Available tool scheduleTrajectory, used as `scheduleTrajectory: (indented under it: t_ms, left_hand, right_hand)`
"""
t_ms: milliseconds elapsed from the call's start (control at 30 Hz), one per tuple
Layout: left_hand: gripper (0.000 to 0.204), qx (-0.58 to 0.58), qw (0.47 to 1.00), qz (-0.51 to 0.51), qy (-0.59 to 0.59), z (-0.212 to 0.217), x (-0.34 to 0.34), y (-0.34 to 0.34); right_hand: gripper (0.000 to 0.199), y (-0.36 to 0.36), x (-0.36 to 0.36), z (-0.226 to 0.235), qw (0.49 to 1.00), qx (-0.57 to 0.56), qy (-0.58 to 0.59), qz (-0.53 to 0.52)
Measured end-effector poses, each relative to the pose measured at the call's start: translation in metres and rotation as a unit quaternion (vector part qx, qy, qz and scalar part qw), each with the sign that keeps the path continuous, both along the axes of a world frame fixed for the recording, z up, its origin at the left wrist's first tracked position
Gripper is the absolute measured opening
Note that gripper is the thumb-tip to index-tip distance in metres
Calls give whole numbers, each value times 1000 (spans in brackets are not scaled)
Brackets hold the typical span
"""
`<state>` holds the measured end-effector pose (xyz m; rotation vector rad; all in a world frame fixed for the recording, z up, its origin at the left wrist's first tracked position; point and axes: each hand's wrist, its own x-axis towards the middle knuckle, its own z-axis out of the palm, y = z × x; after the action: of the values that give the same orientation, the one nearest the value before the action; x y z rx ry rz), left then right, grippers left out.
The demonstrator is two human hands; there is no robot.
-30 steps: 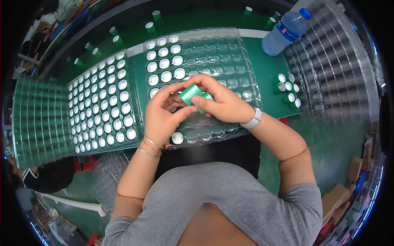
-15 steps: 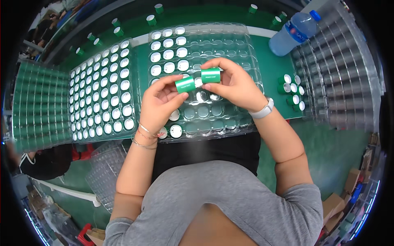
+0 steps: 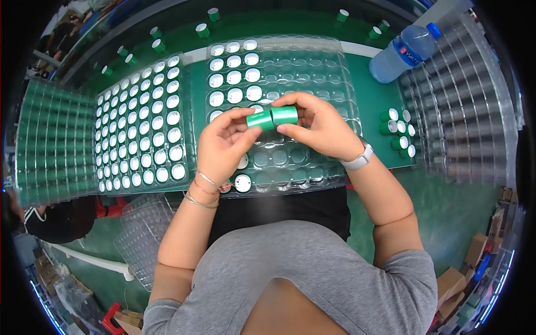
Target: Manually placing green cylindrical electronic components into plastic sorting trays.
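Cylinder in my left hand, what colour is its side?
Shiny green; the cylinder in your left hand shows in the head view.

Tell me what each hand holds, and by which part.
Left hand: a green cylinder, by the curved side near its left end. Right hand: another green cylinder, by its curved side.

Lettered label (image 3: 411,54) on bottle (image 3: 394,61), blurred print (image 3: 258,115) on green cylinders (image 3: 285,116)

Head view only: left-side fisheye, looking steeply down; shirt (image 3: 329,262) near, left hand (image 3: 222,140) and right hand (image 3: 324,128) mid-view, tray (image 3: 304,72) beneath.
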<state>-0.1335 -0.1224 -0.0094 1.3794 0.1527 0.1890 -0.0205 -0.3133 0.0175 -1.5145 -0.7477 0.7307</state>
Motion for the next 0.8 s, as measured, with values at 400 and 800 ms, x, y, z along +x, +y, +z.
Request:
scheduleTrajectory:
  t_ms: [400,800]
  left_hand:
    - [28,64,994,48,69,4,5,-4]
    - [42,91,990,81,-73,7,0,-11]
  right_hand:
    - [24,2,0,0,996,-75,42,11]
    - [40,3,2,-4,993,86,83,15]
